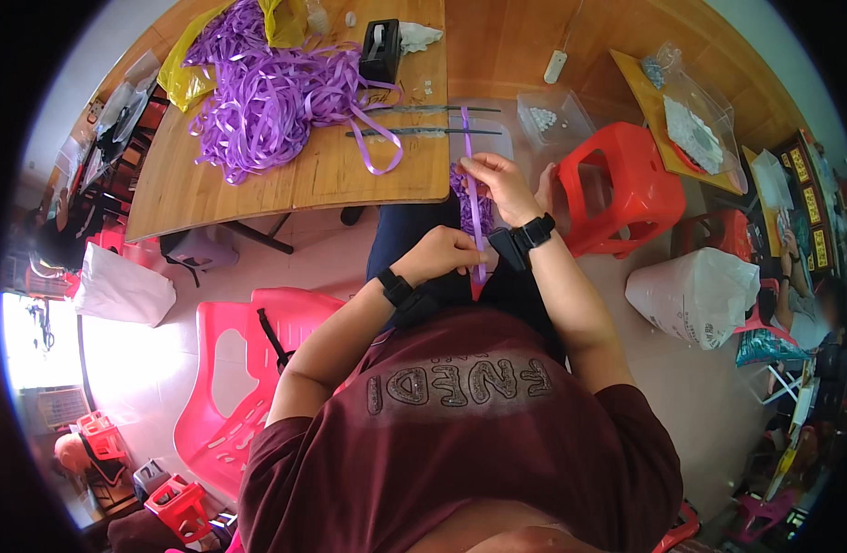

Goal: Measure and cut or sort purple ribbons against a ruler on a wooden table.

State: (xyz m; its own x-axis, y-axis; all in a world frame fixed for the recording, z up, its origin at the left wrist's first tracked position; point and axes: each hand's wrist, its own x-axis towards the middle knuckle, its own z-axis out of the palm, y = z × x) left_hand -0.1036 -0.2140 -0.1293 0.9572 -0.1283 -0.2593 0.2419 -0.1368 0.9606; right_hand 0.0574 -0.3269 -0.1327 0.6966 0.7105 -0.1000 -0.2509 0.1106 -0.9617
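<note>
A narrow purple ribbon (473,198) stretches lengthwise in front of me, above my lap. My left hand (439,252) pinches its lower part, close to my body. Farther up, my right hand (500,187) grips the same ribbon between thumb and fingers. Past the right hand, its far end reaches up by the tips of two thin dark rods (423,132) that jut over the table's right edge. Below the hands hangs a bunch of crinkled purple ribbon (476,214). A large tangled heap of purple ribbon (267,101) lies on the wooden table (350,189).
A black tape dispenser (380,51) stands on the table beside crumpled white tissue (419,37); a yellow plastic bag (179,81) lies under the heap. To the right are a red stool (617,189), a clear bin (552,115) and a white sack (691,295). A pink chair (230,405) is at left.
</note>
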